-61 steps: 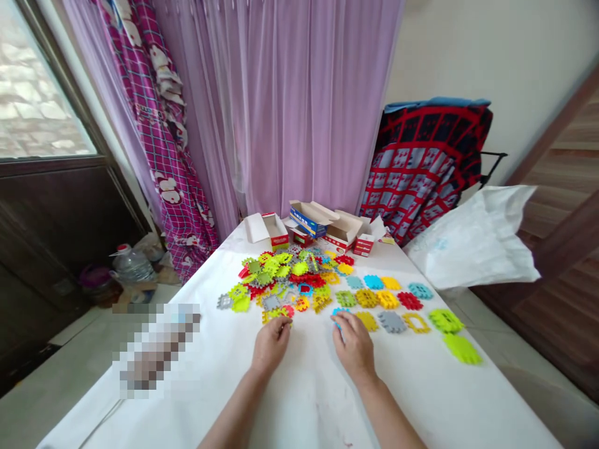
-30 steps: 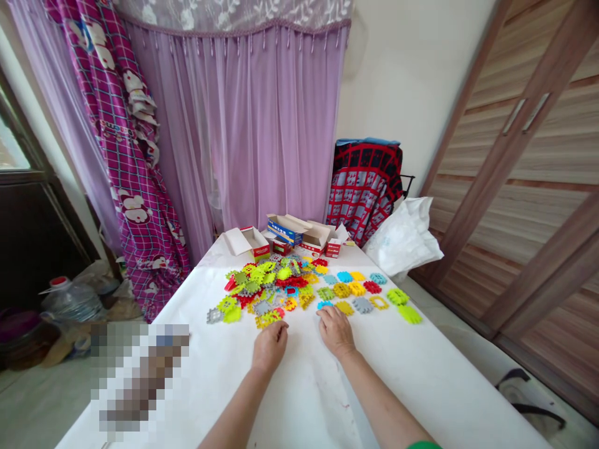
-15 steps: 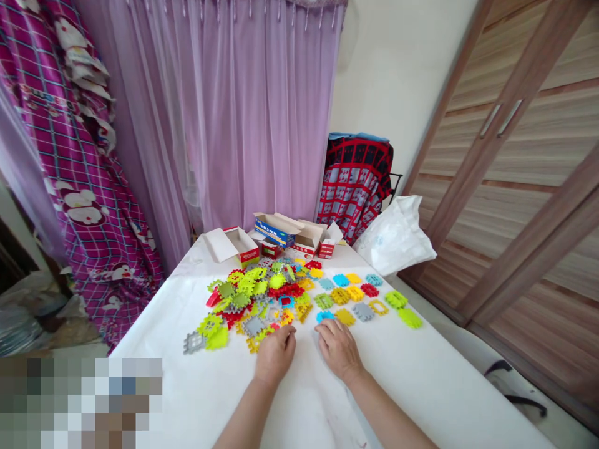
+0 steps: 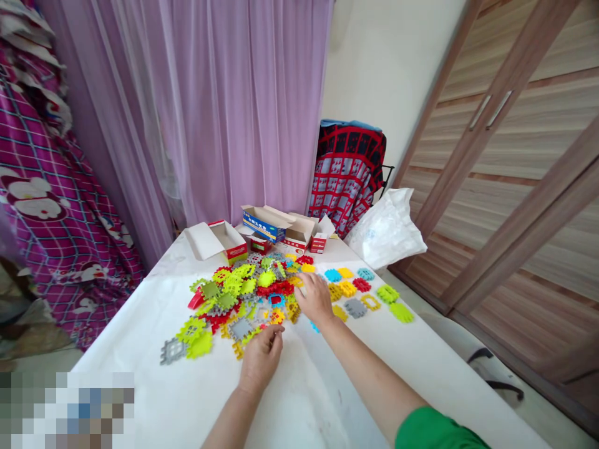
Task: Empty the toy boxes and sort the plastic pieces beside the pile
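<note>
A pile of coloured plastic interlocking tiles [image 4: 243, 284] lies on the white-covered table, mostly lime green, red, grey and yellow. My right hand [image 4: 314, 297] reaches over the pile's right edge, fingers stretched toward a yellow tile [image 4: 296, 281]; I see nothing held in it. At the near edge of the pile is my left hand [image 4: 262, 357], its fingers curled together beside a grey tile [image 4: 242, 328]. Whatever those fingers may hold is hidden. Spread out to the right are separate tiles, among them a grey one [image 4: 355, 307], a red one [image 4: 361, 285] and a lime one [image 4: 401, 312].
Along the far edge stand open cardboard boxes: a red one [image 4: 229, 243], a blue one [image 4: 264, 224] and a small red one [image 4: 318, 243]. A white plastic bag [image 4: 386, 229] sits at the back right corner. Beyond the table's right side is a wooden wardrobe [image 4: 505, 174].
My right hand has moved forward and left, from the near tiles on the right to the pile's edge. My left hand stays near the pile, curled. The view has shifted slightly.
</note>
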Tool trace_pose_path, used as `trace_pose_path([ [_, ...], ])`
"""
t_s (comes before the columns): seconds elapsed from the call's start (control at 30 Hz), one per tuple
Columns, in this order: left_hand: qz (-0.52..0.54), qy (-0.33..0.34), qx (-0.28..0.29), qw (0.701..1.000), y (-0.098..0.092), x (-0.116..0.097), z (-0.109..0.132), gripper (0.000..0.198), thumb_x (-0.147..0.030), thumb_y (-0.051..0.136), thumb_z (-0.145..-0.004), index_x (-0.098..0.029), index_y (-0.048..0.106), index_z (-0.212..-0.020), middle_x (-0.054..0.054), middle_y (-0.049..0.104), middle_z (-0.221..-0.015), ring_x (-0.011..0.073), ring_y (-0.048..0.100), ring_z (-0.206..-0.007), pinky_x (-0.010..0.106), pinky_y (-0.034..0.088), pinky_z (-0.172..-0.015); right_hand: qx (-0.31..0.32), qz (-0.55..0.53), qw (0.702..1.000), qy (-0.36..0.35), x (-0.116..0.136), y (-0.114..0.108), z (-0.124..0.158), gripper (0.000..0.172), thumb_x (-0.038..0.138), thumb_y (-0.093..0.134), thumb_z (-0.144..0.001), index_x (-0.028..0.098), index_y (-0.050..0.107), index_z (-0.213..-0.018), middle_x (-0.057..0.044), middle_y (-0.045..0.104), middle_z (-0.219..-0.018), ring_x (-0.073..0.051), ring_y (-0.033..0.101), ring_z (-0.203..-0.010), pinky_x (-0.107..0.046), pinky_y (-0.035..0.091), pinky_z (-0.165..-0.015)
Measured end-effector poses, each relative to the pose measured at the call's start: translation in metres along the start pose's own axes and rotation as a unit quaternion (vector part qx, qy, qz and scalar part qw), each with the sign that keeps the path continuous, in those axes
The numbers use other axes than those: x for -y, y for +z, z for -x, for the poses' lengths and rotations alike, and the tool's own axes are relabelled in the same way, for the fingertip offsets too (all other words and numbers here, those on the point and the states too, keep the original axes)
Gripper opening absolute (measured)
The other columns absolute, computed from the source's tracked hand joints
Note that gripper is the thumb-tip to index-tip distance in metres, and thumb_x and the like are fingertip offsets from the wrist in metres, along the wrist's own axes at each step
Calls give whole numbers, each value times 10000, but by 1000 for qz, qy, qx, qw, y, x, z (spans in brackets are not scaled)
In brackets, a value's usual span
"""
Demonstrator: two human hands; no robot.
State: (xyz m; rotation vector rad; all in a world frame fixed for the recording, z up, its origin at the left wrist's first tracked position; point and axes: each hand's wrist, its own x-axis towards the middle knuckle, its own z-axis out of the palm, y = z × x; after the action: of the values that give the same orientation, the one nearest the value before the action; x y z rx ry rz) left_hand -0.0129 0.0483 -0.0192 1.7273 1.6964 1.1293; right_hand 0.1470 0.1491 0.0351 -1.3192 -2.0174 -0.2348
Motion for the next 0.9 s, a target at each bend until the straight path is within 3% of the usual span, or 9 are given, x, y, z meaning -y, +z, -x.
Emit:
trace_pose_path([
  [0.17, -14, 2, 5, 1000, 1, 0, 1, 280, -264, 448, -836, -245, 706, -942, -13, 670, -633, 146, 631, -594, 251, 493, -660, 55, 2, 996, 67, 14, 31, -57, 551, 355, 671, -773, 161, 542, -1272, -144, 630, -1162, -285, 549, -1068, -387, 408, -907],
  [0.3, -12, 3, 2, 1000, 4, 3, 1, 288, -289, 434, -850, -242, 702, -945, -7, 670, -646, 149, 632, -610, 251, 484, -649, 86, -78, 984, 136, 13, 48, -69, 352, 258, 618, -795, 230, 624, -1145, -76, 682, -1013, -241, 591, -963, -361, 423, -865],
  [0.37, -10, 0, 6, 1000, 4, 4, 1, 288, -291, 433, -849, -241, 699, -949, -6, 672, -652, 151, 633, -619, 252, 481, -650, 73, -192, 953, 222, 6, 50, -71, 282, 194, 577, -784, 251, 659, -1048, -24, 681, -863, -207, 601, -875, -330, 435, -822],
  [0.43, -6, -5, 14, 1000, 4, 4, 0, 283, -287, 436, -846, -242, 696, -948, -7, 673, -652, 152, 635, -626, 252, 479, -654, 50, -309, 902, 297, -4, 49, -70, 282, 180, 562, -759, 249, 668, -1011, 7, 655, -773, -184, 603, -811, -299, 449, -767],
  [0.5, -2, -10, 18, 1000, 3, 4, 0, 281, -289, 437, -846, -245, 694, -950, -8, 673, -648, 151, 637, -633, 248, 479, -652, 43, -378, 861, 338, -13, 44, -65, 295, 204, 558, -748, 227, 665, -1022, 11, 641, -750, -169, 610, -747, -273, 460, -685],
  [0.67, 31, -15, 3, 999, 5, 7, -2, 275, -342, 459, -848, -237, 682, -969, -5, 683, -678, 144, 633, -615, 239, 484, -618, 68, -442, 813, 373, -23, 25, -34, 306, 289, 601, -730, 194, 662, -1014, 0, 634, -731, -139, 597, -604, -224, 409, -502],
  [0.8, 104, -21, -28, 994, 3, 4, -3, 421, -485, 467, -857, -212, 615, -1141, 10, 701, -774, 127, 612, -548, 247, 495, -569, 104, -522, 765, 364, -11, 8, 8, 323, 297, 663, -680, 207, 665, -991, 31, 597, -680, -127, 583, -593, -209, 389, -488],
  [0.9, 152, -45, -22, 987, 0, 2, -5, 548, -613, 478, -814, -191, 597, -1143, 20, 704, -799, 111, 578, -489, 257, 496, -527, 163, -545, 754, 327, 4, 1, 40, 328, 259, 657, -677, 205, 658, -1000, 49, 576, -661, -124, 582, -606, -211, 406, -514],
])
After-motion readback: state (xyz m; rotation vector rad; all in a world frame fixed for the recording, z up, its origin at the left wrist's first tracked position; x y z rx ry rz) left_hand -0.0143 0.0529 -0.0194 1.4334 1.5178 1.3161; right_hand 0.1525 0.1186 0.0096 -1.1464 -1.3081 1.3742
